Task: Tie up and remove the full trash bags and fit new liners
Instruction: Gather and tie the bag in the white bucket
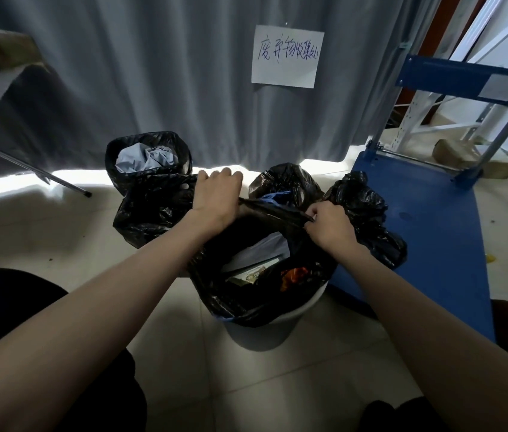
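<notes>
Nearest us, at 6 o'clock, stands the white bin (pixel 259 333) with its full black bag (pixel 246 294) still seated in it, paper and wrappers showing inside. We judge this bag only half dealt with: its rim is gathered but not knotted, and it has not been lifted out. Our left hand (pixel 217 194) grips the far rim at 11 o'clock of the bin, fingers curled over the plastic; our right hand (pixel 329 224) pinches a stretched fold of the rim at 1 o'clock, fist closed on it.

Beyond, at 10 o'clock, a black bag (pixel 153 210) slumps on the floor, and behind it a lined bin (pixel 148 157) holds crumpled paper, its bag open. At 12 o'clock another bag (pixel 284 182) gapes with something blue in it. At 2 o'clock a bunched bag (pixel 365 210) rests against the blue cart (pixel 433 213); it looks closed, though we cannot make out a knot.

No fresh liners show anywhere, so fitting seems wholly ahead. The left fingertips are hidden behind the rim, and the far bags' bins, if any, are hard to tell.
</notes>
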`<state>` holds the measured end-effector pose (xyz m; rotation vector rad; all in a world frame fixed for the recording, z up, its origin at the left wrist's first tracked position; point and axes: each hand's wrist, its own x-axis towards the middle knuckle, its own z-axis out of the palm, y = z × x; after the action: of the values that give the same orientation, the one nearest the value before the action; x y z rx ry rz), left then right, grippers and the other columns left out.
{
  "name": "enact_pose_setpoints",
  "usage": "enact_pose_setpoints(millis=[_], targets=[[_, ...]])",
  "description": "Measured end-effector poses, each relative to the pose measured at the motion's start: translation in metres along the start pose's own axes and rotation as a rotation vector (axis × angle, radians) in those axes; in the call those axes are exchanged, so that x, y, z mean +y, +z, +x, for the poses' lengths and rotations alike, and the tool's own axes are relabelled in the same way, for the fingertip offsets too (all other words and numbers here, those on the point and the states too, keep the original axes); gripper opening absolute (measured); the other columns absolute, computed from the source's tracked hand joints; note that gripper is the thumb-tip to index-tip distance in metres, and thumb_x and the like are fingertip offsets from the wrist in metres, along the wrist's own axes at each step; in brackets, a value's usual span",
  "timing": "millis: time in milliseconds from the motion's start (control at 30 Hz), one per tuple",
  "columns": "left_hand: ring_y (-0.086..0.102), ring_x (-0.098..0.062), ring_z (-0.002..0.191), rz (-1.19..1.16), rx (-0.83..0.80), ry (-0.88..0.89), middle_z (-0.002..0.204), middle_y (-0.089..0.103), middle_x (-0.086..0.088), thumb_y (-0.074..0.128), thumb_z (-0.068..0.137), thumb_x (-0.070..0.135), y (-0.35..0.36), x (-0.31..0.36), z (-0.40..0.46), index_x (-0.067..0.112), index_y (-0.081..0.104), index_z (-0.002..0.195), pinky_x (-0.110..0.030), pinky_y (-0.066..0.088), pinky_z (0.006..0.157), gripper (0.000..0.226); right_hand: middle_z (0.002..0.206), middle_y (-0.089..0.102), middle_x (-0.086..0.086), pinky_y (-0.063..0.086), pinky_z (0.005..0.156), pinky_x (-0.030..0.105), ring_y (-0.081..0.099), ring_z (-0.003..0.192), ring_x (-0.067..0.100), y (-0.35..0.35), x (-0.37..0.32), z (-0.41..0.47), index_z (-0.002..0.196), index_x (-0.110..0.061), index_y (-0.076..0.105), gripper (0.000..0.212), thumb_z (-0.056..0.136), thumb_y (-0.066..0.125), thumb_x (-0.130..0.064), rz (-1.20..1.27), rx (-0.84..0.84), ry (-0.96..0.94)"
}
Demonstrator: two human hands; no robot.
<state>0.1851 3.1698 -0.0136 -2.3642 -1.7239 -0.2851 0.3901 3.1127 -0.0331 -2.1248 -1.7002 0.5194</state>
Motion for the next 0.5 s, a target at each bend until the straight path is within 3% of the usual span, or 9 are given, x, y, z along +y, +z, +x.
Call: enact_pose_setpoints(millis=[167,267,333,433,500], targets=[[0.056,-0.018,0.108,-0.254,-0.134,0.093,0.108,0.063,0.007,0.072,0.076,0.051,0.006,0.001,0.005,0.030,0.061,0.114,-0.040,0.033,0.095,0.045,0.085,0.062,0.003,0.045,0.069,0.034,0.060,0.084,0.026,0.000,0.001,-0.002,0.085,-0.017,0.067,0.012,0.086,0.059,-0.008,-0.048,-0.048,0.029],[0.060,-0.015,0.098,-0.272,-0.103,0.151,0.094,0.067,0.011,0.069,0.083,0.043,0.006,0.009,0.003,0.030,0.068,0.098,-0.034,0.029,0.088,0.020,0.090,0.064,0.004,0.046,0.070,0.033,0.061,0.089,0.026,-0.003,0.003,-0.001,0.081,-0.020,0.063,0.010,0.083,0.062,-0.010,-0.075,-0.091,0.039],[0.060,-0.013,0.090,-0.281,-0.058,0.162,0.085,0.067,0.012,0.068,0.084,0.033,0.004,0.012,0.002,0.028,0.069,0.087,-0.032,0.027,0.085,0.007,0.103,0.062,0.004,0.049,0.079,0.036,0.058,0.099,0.026,-0.004,0.004,0.003,0.090,-0.022,0.063,0.010,0.082,0.070,-0.022,-0.081,-0.135,0.017],[0.060,-0.011,0.084,-0.333,-0.012,0.185,0.080,0.065,0.013,0.068,0.083,0.025,0.000,0.014,0.003,0.026,0.067,0.083,-0.030,0.028,0.083,0.001,0.120,0.055,0.005,0.043,0.098,0.042,0.046,0.117,0.030,0.000,-0.002,0.008,0.122,-0.023,0.061,0.049,0.078,0.070,-0.043,-0.036,-0.078,-0.105],[0.060,-0.012,0.082,-0.377,0.008,0.209,0.078,0.061,0.014,0.070,0.080,0.022,-0.001,0.015,0.002,0.026,0.064,0.085,-0.031,0.033,0.083,0.008,0.126,0.058,0.004,0.038,0.101,0.042,0.044,0.124,0.032,0.005,-0.010,0.011,0.134,-0.026,0.055,0.059,0.079,0.066,-0.045,0.047,-0.036,-0.170]])
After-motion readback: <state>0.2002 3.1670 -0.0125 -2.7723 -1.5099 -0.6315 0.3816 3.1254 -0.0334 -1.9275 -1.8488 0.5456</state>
